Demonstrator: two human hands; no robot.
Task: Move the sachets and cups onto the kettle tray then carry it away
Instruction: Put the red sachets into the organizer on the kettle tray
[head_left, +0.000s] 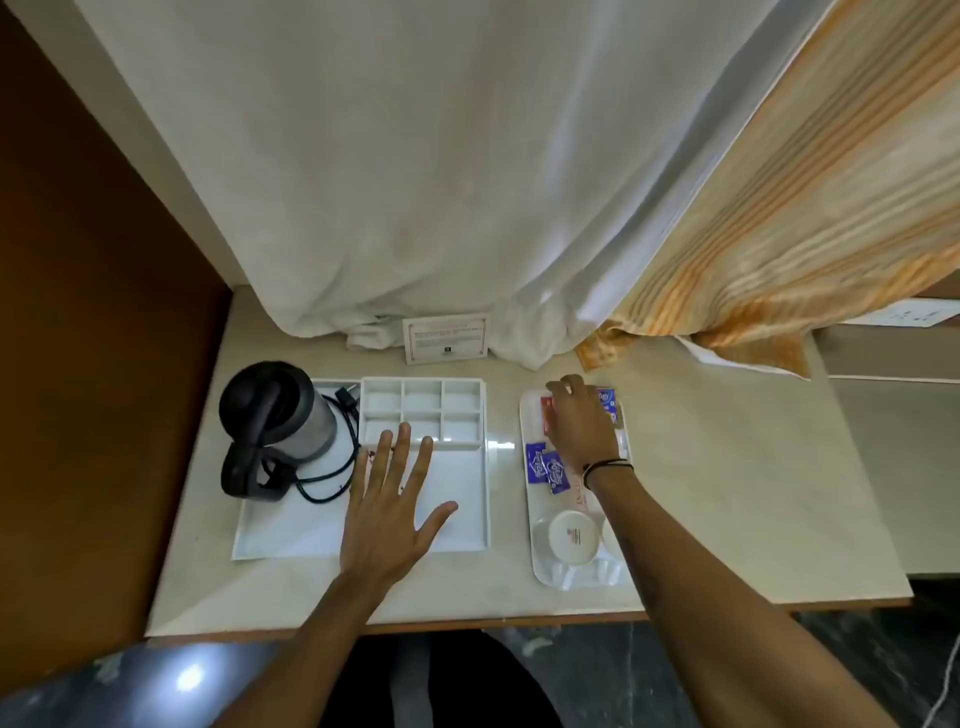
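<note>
Left hand (387, 512): fingers spread flat over the kettle tray (457, 540), holding nothing. Right hand (579, 423): fingers curled down on sachets (545, 465) at far end of small tray (571, 577); grip cannot be confirmed. Blue sachet print unreadable. Cups (571, 535) sit at near end, logo illegible. Kettle (275, 421) occupies tray's left. Table (727, 493) bare to the right, front edge near.
</note>
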